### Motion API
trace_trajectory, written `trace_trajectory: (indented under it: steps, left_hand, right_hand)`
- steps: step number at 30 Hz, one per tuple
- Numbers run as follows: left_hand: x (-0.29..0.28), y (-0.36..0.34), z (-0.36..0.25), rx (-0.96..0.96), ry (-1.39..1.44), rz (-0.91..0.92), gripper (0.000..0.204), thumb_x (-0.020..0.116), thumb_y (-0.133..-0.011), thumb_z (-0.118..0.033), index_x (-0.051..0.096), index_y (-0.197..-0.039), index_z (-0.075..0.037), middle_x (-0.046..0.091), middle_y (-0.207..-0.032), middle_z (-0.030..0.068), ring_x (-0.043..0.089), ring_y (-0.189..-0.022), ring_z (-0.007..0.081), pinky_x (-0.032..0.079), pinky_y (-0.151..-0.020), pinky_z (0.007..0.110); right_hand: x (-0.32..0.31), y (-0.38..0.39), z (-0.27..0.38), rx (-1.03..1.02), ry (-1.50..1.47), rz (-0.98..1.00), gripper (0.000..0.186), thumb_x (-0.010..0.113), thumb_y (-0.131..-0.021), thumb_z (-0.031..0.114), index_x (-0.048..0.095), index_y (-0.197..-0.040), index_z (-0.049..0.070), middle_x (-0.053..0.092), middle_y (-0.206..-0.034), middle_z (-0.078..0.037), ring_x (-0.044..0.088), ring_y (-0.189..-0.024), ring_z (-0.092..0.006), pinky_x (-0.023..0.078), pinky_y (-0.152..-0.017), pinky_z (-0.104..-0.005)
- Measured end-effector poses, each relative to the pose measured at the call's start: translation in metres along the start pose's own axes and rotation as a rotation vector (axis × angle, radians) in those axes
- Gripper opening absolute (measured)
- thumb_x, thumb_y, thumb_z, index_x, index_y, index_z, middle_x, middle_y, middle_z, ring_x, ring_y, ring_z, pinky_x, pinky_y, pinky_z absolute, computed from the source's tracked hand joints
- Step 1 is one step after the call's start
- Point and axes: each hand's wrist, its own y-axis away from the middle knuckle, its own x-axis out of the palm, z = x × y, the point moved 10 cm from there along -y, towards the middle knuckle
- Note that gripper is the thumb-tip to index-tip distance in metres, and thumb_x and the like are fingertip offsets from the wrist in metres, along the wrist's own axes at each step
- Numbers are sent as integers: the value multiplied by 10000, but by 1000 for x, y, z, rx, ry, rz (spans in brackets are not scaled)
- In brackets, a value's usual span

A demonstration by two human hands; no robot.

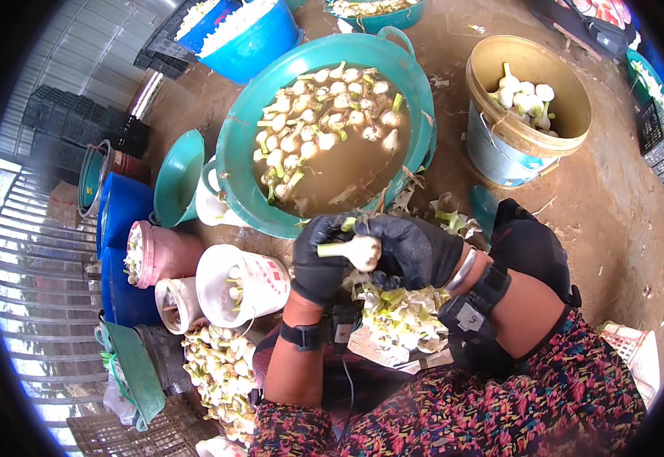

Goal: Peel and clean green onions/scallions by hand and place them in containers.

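Both my hands wear black gloves and meet just below the near rim of a large green tub point(229, 145). Between them is a white garlic bulb point(364, 253), its short green stem pointing left across my left hand point(318, 263). The fingers of that hand are closed around the stem side. My right hand point(419, 247) curls against the root end, fingers bent and pressed to the bulb. Whether it also grips a small tool cannot be seen. Trimmed garlic bulbs point(301, 126) float in the tub's murky water. Beneath my hands lies a heap of garlic peelings point(404, 320).
A tan-rimmed bucket point(492, 148) with peeled garlic stands at the right. To the left are a white bucket point(259, 289), a pink bucket point(172, 255) and blue tubs point(122, 213). Untrimmed garlic point(217, 381) is piled by my left forearm. Black crates point(65, 122) are stacked farther back.
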Motion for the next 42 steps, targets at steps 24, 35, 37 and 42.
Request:
trace_trajectory:
  steps: [24,35,37,42]
  left_hand:
    - [-25,2,12,-249,300,-108,257,597,-819,-165,585,-1001,16,613,-818,32,550,-707,85,440,-644,216]
    - [-12,3,8,-271,323,-69,234,593,-812,-110,592,-1026,-14,600,-940,37,538,-803,87,441,-712,236]
    - [-13,8,2,-330,390,-71,251,582,-827,-150,578,-1037,-14,572,-866,14,512,-736,69,429,-661,214]
    - [1,5,10,-341,473,-79,247,561,-849,-183,569,-1037,-23,537,-788,-28,456,-642,32,392,-579,179]
  right_hand:
    - [-2,9,-38,-189,1933,98,256,534,-730,141,567,-975,74,577,-822,-161,567,-732,-348,454,-664,-427]
    - [24,30,78,-849,1367,-247,511,670,-686,117,493,-1148,-10,562,-1082,-94,536,-995,-170,420,-870,-316]
    - [26,22,64,-752,1241,-195,522,668,-718,121,472,-1184,-10,546,-1110,-98,540,-991,-151,423,-880,-285]
    - [16,24,66,-755,1094,-273,407,615,-696,84,526,-1079,-20,581,-980,-114,572,-890,-141,471,-775,-283]
